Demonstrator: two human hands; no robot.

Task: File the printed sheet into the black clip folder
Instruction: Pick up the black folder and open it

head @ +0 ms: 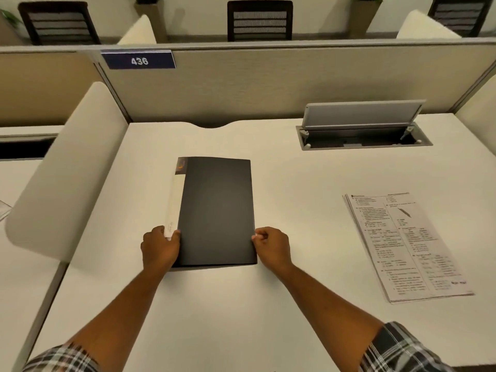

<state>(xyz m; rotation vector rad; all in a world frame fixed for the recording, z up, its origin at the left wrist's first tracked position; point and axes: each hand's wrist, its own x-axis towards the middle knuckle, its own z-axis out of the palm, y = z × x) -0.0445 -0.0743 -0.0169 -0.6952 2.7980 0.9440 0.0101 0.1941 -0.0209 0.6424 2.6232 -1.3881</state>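
Closed black folder (217,210) flat on desk (241,318), both hands' fingers (175,234) pinching its near edges

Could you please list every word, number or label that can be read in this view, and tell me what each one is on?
"436": white digits on the dark blue number plate fixed to the top of the desk partition.
Spine label of the black clip folder: small print near the left hand, too small to read.
Printed sheet on the desk, right of the folder: dense text and tables, too blurred to read.
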